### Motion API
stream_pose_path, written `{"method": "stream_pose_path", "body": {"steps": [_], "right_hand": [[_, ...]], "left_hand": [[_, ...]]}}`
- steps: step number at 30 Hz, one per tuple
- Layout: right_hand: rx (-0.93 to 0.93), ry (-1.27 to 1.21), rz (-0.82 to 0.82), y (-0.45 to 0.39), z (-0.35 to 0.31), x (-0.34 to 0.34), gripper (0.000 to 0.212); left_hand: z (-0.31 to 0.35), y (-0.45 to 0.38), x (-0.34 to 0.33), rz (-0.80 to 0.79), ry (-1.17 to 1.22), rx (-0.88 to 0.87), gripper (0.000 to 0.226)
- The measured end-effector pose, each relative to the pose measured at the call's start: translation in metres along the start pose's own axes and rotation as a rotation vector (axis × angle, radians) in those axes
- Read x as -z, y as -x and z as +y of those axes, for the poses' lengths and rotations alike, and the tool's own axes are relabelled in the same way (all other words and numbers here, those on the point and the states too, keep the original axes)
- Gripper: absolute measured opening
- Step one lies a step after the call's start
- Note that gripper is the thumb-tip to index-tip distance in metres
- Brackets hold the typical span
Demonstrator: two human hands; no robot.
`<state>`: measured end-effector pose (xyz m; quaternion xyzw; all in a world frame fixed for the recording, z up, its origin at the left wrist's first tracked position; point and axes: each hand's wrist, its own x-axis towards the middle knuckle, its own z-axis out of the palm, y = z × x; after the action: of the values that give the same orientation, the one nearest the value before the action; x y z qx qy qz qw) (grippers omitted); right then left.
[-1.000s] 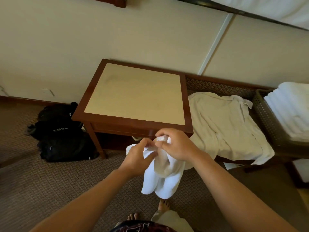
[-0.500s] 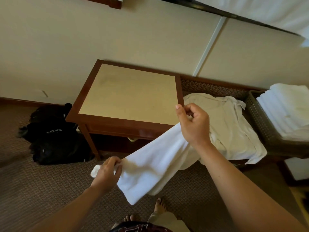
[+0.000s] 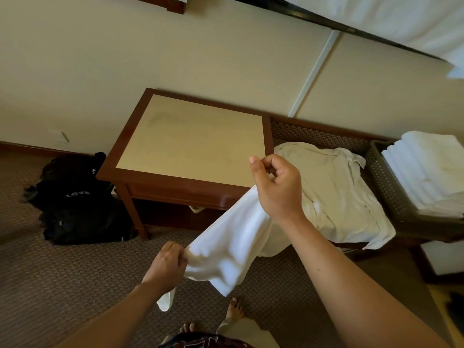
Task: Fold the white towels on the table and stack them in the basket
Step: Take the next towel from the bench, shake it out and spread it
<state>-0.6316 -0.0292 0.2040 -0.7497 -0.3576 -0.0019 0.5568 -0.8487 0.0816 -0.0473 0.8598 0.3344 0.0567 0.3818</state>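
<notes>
A second ago both hands bunched the white towel together; now the left hand and right hand have drawn apart, fingers pinching opposite ends. It hangs stretched before the counter's near edge, ready to be laid out for folding, judging by this.

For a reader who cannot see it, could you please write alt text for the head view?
Two hands, left and right, stretch a white towel before a wooden table; folded towels fill a basket at right.
</notes>
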Motion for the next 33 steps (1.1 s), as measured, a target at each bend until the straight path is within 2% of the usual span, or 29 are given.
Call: {"method": "stream_pose_path", "body": {"steps": [4, 8, 10, 13, 15, 23, 26, 29, 33], "right_hand": [[-0.019, 0.047, 0.018, 0.002, 0.009, 0.011, 0.044], [-0.151, 0.22, -0.08, 0.009, 0.034, 0.029, 0.048], [-0.277, 0.263, -0.169, 0.015, 0.047, 0.036, 0.041], [-0.42, 0.11, -0.272, 0.023, 0.061, 0.042, 0.016], [-0.462, 0.003, -0.296, 0.027, 0.065, 0.044, 0.017], [-0.619, -0.221, -0.242, 0.03, 0.067, 0.041, 0.038], [-0.633, -0.207, -0.271, 0.031, 0.07, 0.037, 0.033], [-0.653, -0.157, -0.25, 0.031, 0.076, 0.026, 0.026], [-0.611, -0.104, -0.15, 0.028, 0.094, 0.026, 0.022]], "left_hand": [[-0.003, 0.0, 0.01, 0.06, 0.011, 0.088, 0.022], [-0.003, -0.008, 0.046, 0.275, 0.112, 0.202, 0.018], [0.002, -0.02, 0.072, 0.364, 0.109, 0.173, 0.02], [0.01, -0.043, 0.112, 0.455, -0.019, 0.077, 0.017], [0.014, -0.054, 0.135, 0.498, -0.105, 0.002, 0.005], [0.02, -0.07, 0.194, 0.395, -0.369, -0.229, 0.015], [0.016, -0.071, 0.195, 0.382, -0.383, -0.153, 0.023], [0.014, -0.072, 0.185, 0.411, -0.387, -0.044, 0.017], [0.002, -0.07, 0.182, 0.364, -0.373, -0.106, 0.016]]}}
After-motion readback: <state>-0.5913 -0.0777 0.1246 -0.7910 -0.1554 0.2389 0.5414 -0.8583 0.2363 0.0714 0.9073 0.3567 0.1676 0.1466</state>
